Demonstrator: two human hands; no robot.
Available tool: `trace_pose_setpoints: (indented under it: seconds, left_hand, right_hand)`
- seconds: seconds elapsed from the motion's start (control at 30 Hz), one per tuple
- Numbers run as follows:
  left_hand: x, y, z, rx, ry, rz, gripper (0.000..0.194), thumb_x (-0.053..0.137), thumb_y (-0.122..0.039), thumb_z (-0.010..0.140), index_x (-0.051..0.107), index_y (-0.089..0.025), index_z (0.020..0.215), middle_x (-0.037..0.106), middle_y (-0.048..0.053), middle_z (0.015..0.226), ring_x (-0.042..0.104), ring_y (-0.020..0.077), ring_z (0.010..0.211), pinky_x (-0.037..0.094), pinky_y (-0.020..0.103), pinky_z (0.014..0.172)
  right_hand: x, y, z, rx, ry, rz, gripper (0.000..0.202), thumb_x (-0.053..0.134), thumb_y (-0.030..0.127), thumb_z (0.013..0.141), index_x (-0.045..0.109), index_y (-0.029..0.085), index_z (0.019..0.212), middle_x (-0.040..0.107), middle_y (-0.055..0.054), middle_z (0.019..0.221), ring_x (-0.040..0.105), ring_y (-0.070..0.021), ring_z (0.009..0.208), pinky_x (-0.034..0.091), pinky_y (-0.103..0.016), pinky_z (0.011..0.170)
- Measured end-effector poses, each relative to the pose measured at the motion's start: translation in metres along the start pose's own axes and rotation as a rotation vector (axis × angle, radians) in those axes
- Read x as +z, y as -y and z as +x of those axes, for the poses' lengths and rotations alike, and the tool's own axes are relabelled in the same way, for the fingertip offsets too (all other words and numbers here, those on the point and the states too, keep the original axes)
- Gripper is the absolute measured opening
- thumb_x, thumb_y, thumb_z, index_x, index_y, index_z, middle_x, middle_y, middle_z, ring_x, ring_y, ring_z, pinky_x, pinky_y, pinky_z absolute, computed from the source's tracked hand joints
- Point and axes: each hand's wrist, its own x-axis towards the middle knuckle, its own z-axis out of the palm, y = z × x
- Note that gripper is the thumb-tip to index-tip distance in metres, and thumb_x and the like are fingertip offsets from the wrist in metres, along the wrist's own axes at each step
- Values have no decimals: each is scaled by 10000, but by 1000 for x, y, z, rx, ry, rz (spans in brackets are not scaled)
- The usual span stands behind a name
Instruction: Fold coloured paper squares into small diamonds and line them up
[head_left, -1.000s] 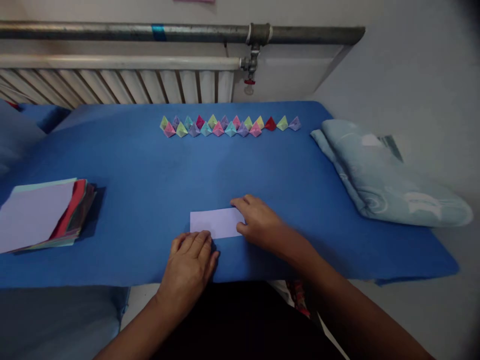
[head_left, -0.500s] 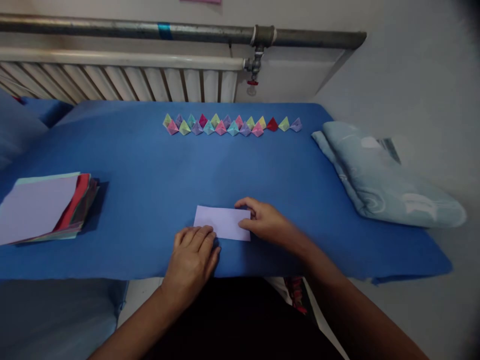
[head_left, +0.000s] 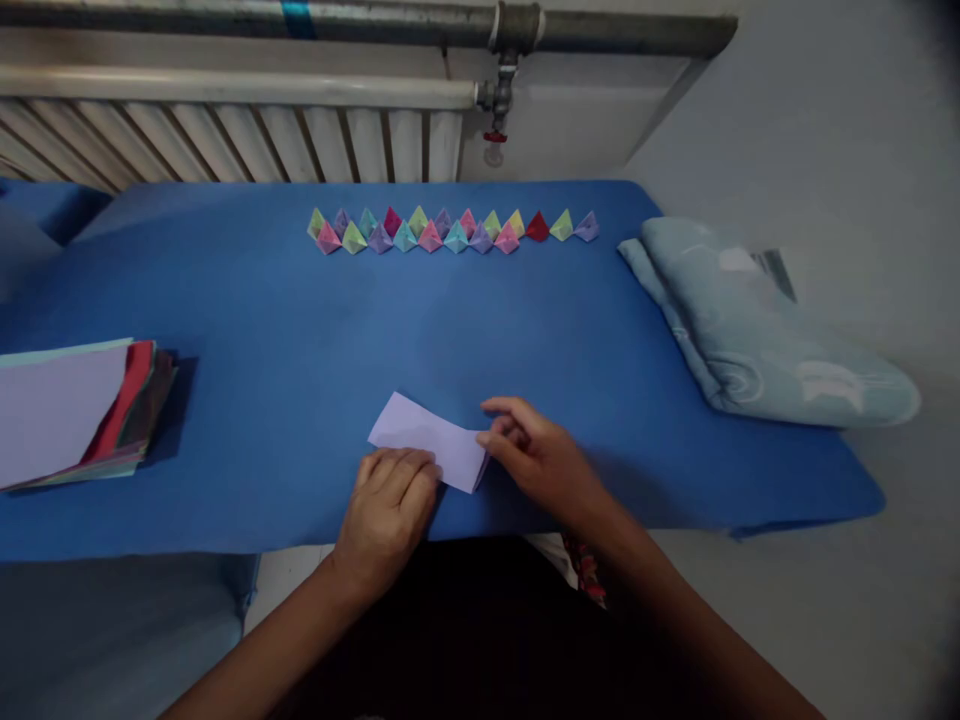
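Note:
A lilac sheet of paper (head_left: 427,430), folded into a narrow rectangle, lies tilted near the front of the blue-covered table. Its right end gapes slightly, showing layers. My left hand (head_left: 394,505) grips its lower edge with curled fingers over it; the thumb is mostly hidden. At the upper right corner of the paper is my right hand (head_left: 544,455), its thumb tip at the corner and its index finger stretched out above, apart from the thumb. Whether that thumb touches the paper, I cannot tell.
Small folded paper shapes (head_left: 430,237) in several colours stand in two rows at the back. A stack of coloured paper (head_left: 60,410) lies on the left of the blue table (head_left: 300,330). To the right is a folded grey-green blanket (head_left: 757,340). A radiator (head_left: 247,135) runs behind.
The folded paper has turned clockwise, its left end now higher and its right end lower. My right hand has loosened from its right end. The view has shifted slightly.

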Motion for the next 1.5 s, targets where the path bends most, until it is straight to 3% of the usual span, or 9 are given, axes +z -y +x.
trace_pose_setpoints:
  seconds: [0.1, 0.2, 0.27, 0.43, 0.67, 0.83, 1.23, 1.5]
  left_hand:
    - [-1, 1, -1, -7, -10, -28, 150, 510, -77, 888, 584, -158, 991, 684, 86, 985, 612, 201, 910, 453, 370, 815]
    - [0, 3, -3, 0, -15, -51, 155, 519, -72, 881, 585, -157, 992, 678, 90, 992, 607, 203, 916, 461, 367, 823]
    - [1, 4, -5, -4, -3, -65, 155, 523, -74, 880, 586, -159, 993, 674, 88, 997, 603, 205, 922, 464, 366, 823]
    - [2, 5, -6, -5, 32, -107, 163, 509, -69, 883, 593, -162, 987, 675, 84, 1001, 606, 200, 932, 477, 365, 830]
    - [1, 4, -3, -33, 33, -77, 229, 562, -146, 870, 568, -115, 1097, 655, 136, 1025, 604, 235, 933, 497, 387, 808]
    - [3, 3, 0, -82, 65, -49, 160, 526, -155, 890, 616, -140, 1021, 651, 120, 1042, 607, 231, 906, 494, 376, 774]
    - [2, 5, 1, -90, 83, -99, 139, 539, -142, 880, 619, -137, 994, 653, 109, 1019, 601, 220, 894, 466, 362, 783]
    - [5, 7, 2, -206, 75, -49, 96, 523, -218, 906, 601, -168, 881, 653, 87, 1012, 594, 220, 918, 433, 378, 781]
  right_hand:
    - [-9, -8, -8, -205, -132, -143, 187, 522, 190, 827, 617, 207, 988, 645, -46, 914, 604, -167, 796, 476, -306, 714]
    - [-8, -15, -18, -447, 1, -269, 267, 533, 97, 787, 625, 217, 1007, 646, -56, 1052, 578, -196, 965, 444, -364, 860]
    - [-1, -19, -22, -512, 77, -348, 317, 542, 83, 789, 617, 219, 1065, 634, -62, 1119, 553, -210, 1015, 416, -391, 901]
    - [11, -25, -23, -488, 83, -430, 303, 527, 151, 861, 595, 213, 1150, 623, -88, 1171, 542, -229, 1028, 402, -408, 889]
    - [12, -28, -18, -435, 38, -457, 219, 493, 156, 892, 643, 181, 1049, 662, -92, 1038, 573, -211, 898, 425, -381, 802]
    - [13, -28, -18, -385, -33, -435, 192, 500, 171, 889, 656, 189, 999, 659, -94, 1031, 590, -213, 934, 436, -393, 832]
    - [12, -30, -16, -359, -59, -393, 147, 517, 176, 893, 656, 197, 937, 669, -75, 1027, 601, -201, 948, 441, -381, 850]
    - [13, -28, -13, -289, -77, -382, 99, 541, 194, 891, 640, 198, 886, 654, -69, 1054, 587, -205, 988, 417, -385, 876]
